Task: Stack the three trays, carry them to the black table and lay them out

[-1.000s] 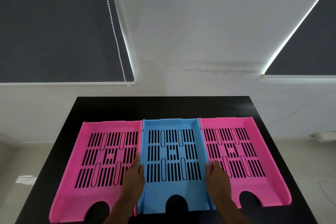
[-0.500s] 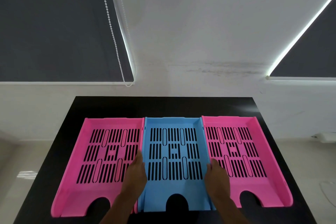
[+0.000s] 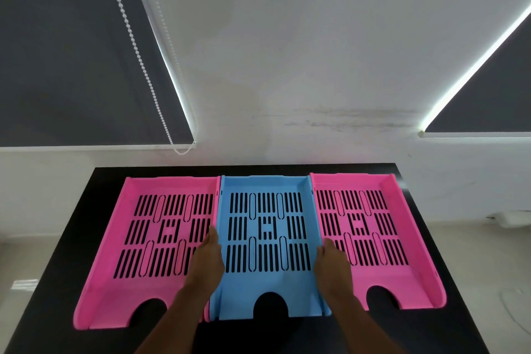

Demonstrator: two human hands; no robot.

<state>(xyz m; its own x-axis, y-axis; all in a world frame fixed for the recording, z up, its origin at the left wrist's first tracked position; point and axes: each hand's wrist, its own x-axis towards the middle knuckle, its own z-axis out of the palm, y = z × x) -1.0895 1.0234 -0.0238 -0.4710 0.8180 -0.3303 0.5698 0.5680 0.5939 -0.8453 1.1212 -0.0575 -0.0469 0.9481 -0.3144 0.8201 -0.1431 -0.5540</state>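
Three slotted trays lie side by side on the black table [image 3: 71, 238]: a pink tray [image 3: 120, 290] on the left, a blue tray [image 3: 267, 282] in the middle, a pink tray [image 3: 402, 287] on the right. My left hand [image 3: 207, 261] grips the blue tray's left wall. My right hand [image 3: 333, 267] grips its right wall. The blue tray's walls touch both pink trays. All three face me with their cut-out fronts.
A white wall rises behind the table, with dark roller blinds [image 3: 71, 52] at the left and at the right [image 3: 494, 89]. A bead cord [image 3: 138, 52] hangs by the left blind. Light floor shows on both sides of the table.
Both hands stay on the blue tray's sides. The trays sit slightly farther from me and the view has shifted a little.
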